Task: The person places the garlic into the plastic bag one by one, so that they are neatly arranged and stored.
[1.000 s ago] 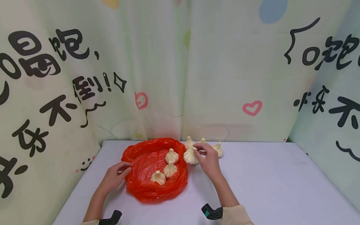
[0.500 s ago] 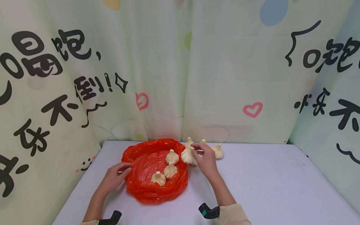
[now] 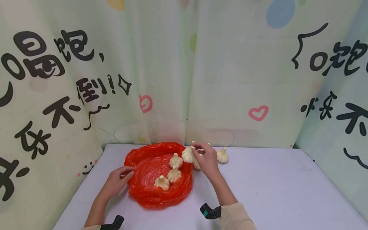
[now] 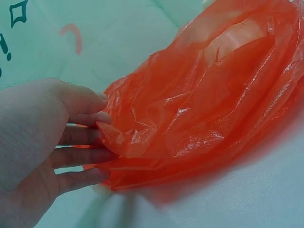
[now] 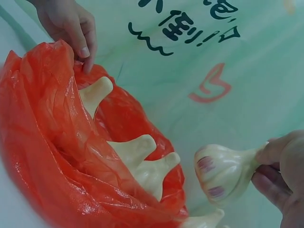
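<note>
Garlic bulbs (image 3: 162, 183) show in the head view: three inside the red plastic bag (image 3: 146, 177) at the left of the desk (image 3: 273, 185), others on the desk beyond its right rim, partly hidden. The right hand (image 3: 207, 158) pinches one more, the held bulb (image 3: 187, 155), at the bag's far right edge. The left hand (image 3: 118, 179) is at the left rim. The step in hand looks like filling the bag, only partly done.

In the left wrist view the left hand's fingers are spread and fairly straight, tips against the plastic, seemingly steadying rather than gripping.

In the right wrist view, thumb and fingers pinch the neck of the held bulb, which is apart from the bag. The next move calls, I judge, for bringing it left over the rim, lowering it beside the others and letting go without dragging the soft edge down
</note>
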`<state>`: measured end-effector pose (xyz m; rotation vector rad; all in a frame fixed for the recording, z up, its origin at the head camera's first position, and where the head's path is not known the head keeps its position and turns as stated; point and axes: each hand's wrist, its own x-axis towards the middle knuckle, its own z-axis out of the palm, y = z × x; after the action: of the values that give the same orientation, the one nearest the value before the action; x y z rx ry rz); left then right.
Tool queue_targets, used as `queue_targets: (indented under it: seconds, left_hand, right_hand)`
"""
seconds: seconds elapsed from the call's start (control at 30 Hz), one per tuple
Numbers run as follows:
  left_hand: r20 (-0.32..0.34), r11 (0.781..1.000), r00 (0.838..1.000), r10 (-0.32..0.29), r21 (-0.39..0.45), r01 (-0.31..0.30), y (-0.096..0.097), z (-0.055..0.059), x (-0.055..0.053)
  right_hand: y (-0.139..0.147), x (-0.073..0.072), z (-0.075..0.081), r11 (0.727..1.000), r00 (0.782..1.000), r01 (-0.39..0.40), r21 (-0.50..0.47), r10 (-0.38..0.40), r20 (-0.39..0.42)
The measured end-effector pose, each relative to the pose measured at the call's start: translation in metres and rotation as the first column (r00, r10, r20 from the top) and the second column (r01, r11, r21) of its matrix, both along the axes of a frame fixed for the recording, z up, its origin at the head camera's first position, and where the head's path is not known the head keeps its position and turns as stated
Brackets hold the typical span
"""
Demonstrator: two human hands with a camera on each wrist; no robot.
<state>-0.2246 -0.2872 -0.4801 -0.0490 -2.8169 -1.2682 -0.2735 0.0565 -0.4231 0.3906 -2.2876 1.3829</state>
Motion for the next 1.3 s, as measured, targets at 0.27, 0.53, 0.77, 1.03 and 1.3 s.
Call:
queue_targets:
  seconds: [0.27, 0.53, 0.77, 1.03, 1.3]
  left_hand:
    - [-0.015, 1.0, 1.0, 0.0, 0.001, 0.0, 0.002, 0.003, 0.002]
    - [-0.005, 1.0, 1.0, 0.004, 0.011, -0.004, 0.002, 0.0, 0.001]
    - [-0.007, 1.0, 1.0, 0.005, 0.019, -0.005, 0.001, 0.0, 0.0]
    - [-0.007, 1.0, 1.0, 0.004, 0.018, -0.004, 0.001, 0.0, 0.0]
    - [-0.014, 1.0, 1.0, 0.011, 0.021, -0.01, 0.0, -0.001, 0.0]
  right_hand:
    - [-0.006, -0.008, 0.001, 0.999, 0.999, -0.026, -0.027, 0.025, -0.047]
    - [-0.011, -0.012, 0.002, 0.998, 0.998, -0.023, -0.059, 0.019, -0.062]
    - [-0.016, -0.018, 0.003, 0.998, 0.998, -0.026, -0.063, 0.022, -0.053]
    - [-0.022, -0.024, 0.006, 0.996, 0.998, -0.049, -0.075, 0.046, -0.034]
    - [-0.027, -0.03, 0.004, 0.995, 0.996, -0.071, -0.07, 0.068, -0.05]
